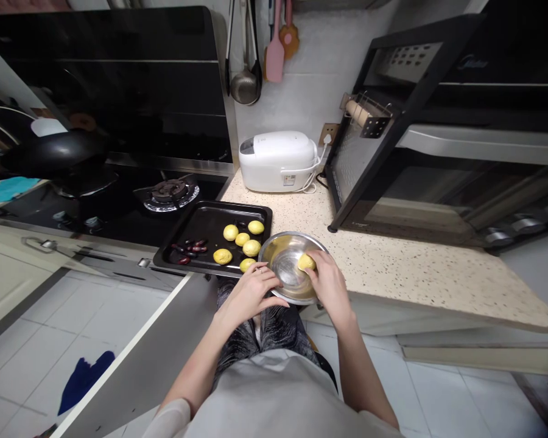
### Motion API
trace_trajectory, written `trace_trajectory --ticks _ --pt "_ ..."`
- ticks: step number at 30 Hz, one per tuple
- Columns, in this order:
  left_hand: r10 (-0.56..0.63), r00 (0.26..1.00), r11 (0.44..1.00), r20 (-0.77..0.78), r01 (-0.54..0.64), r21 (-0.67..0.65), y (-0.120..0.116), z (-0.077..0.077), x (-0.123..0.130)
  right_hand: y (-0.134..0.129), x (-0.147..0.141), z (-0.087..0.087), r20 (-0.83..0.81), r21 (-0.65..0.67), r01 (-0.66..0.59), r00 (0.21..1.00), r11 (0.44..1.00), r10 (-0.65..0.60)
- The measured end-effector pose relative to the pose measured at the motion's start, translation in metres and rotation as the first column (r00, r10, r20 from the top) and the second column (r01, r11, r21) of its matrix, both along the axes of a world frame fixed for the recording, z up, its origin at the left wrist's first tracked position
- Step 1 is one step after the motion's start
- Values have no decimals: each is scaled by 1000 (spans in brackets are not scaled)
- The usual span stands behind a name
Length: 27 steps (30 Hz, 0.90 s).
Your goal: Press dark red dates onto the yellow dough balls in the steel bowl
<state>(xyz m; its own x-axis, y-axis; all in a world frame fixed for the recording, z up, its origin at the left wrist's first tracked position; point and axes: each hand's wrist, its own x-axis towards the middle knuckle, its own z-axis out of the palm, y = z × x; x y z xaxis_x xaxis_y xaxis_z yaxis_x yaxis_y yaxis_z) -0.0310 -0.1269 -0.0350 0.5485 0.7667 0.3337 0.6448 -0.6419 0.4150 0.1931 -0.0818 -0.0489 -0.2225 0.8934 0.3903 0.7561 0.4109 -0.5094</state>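
Note:
A yellow lemon is pinched in the fingers of my right hand, over the inside of a round metal bowl. My left hand is at the bowl's near left rim, its fingers over the edge and its thumb lower down along the outside. Left of the bowl, touching or almost touching it, lies a black baking tray. Several more lemons sit in the tray's right half. Small dark purple-red oblong pieces, too small to name, lie in its left part.
Behind the bowl stands a white appliance with a plugged-in cord. An oven in a black rack is on the right. To the left are a gas burner and a black wok. An open drawer juts out beside my legs.

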Motion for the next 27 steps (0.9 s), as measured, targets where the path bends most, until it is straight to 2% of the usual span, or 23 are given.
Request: trace_trajectory --ticks 3,5,7,9,11,13,18,23,27 --pt "25 997 1000 71 -25 -1 -1 4 -4 -2 2 1 -24 3 13 1000 1000 -13" --pt "152 978 987 140 -157 27 0 5 -9 -4 3 1 -49 10 28 998 1000 -27" --pt "338 922 934 188 -353 50 1 3 -16 -7 5 2 -81 23 42 996 999 -40" --pt "504 846 856 177 -517 33 2 1 -25 -10 7 3 -120 40 48 992 998 -43" --pt "599 794 799 100 -602 -10 4 -2 -33 -14 9 4 -162 54 46 986 997 -36" --pt "627 779 778 9 -626 -50 5 -4 -40 -17 10 5 -199 68 44 980 997 -30" --pt "589 802 794 -98 -597 -116 5 -9 -42 -23 11 6 -246 104 81 968 991 -54" --pt "609 791 779 -57 -610 -146 5 -13 -40 -28 12 9 -266 170 113 962 979 -65" --pt "621 780 779 79 -604 -170 2 -7 -40 -34 9 13 -289 215 112 956 970 -47"
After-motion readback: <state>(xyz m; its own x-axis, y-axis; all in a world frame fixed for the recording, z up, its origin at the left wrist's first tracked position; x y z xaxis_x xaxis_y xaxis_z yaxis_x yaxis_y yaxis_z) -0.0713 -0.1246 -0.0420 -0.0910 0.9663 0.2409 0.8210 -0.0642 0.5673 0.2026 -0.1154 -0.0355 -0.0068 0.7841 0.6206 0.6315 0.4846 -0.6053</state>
